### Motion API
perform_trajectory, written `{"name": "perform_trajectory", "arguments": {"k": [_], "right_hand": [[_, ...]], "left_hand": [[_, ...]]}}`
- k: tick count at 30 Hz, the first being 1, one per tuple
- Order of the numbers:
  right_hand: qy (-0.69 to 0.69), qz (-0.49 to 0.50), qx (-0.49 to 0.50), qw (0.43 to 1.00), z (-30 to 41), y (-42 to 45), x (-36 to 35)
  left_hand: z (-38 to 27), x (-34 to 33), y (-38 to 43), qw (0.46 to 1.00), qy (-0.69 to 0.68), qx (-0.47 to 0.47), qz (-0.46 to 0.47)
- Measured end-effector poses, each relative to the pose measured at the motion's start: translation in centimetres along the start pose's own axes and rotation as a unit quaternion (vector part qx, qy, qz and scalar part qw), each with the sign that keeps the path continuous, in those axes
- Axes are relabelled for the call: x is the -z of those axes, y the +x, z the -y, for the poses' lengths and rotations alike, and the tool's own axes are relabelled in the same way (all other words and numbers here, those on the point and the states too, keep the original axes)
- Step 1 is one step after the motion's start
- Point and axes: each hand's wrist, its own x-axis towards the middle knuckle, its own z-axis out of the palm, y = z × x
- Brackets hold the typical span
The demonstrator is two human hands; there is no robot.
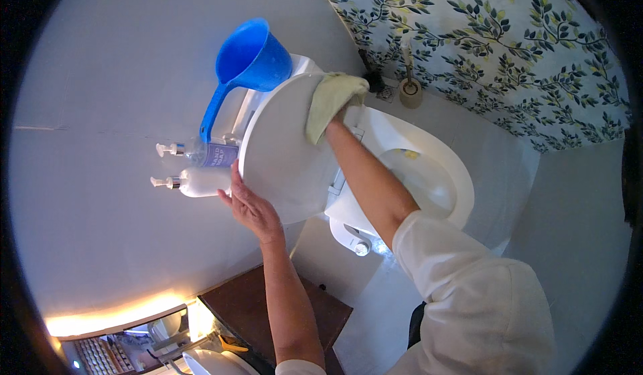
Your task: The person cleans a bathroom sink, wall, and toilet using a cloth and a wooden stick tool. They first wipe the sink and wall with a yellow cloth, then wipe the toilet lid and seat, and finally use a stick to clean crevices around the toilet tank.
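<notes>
The white toilet lid (286, 164) stands raised. My left hand (255, 209) holds it at the rim, its fingers extended along the edge and partly behind it. On the lid's inner face, near the hinge side, a pale green cloth (331, 101) is pressed flat. My right hand (339, 117) is in the cloth, which hides most of its fingers. Below the lid, the open toilet bowl (427, 179) shows a yellow patch inside. Close to my left hand are a white pump bottle (203, 182) and a clear pump bottle (196, 151) with a purple label.
A blue plastic dipper (261, 63) sits on the toilet tank (304, 63). A toilet brush in a round holder (411, 93) stands by a floor drain (387, 92). The side control (351, 237) juts from the toilet. A dark brown counter (241, 294) and washbasin (216, 362) lie below.
</notes>
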Motion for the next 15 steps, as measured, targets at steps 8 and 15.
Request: {"name": "perform_trajectory", "arguments": {"k": [8,15], "right_hand": [[-0.513,-0.081,0.395,0.758,-4.8,1.9,1.5],[-0.398,-0.218,0.265,0.851,-7.0,3.3,12.5]], "left_hand": [[0.4,-0.2,1.6,0.987,-0.08,0.099,-0.1],[0.3,-2.7,0.0,0.99,-0.045,0.059,-0.117]]}}
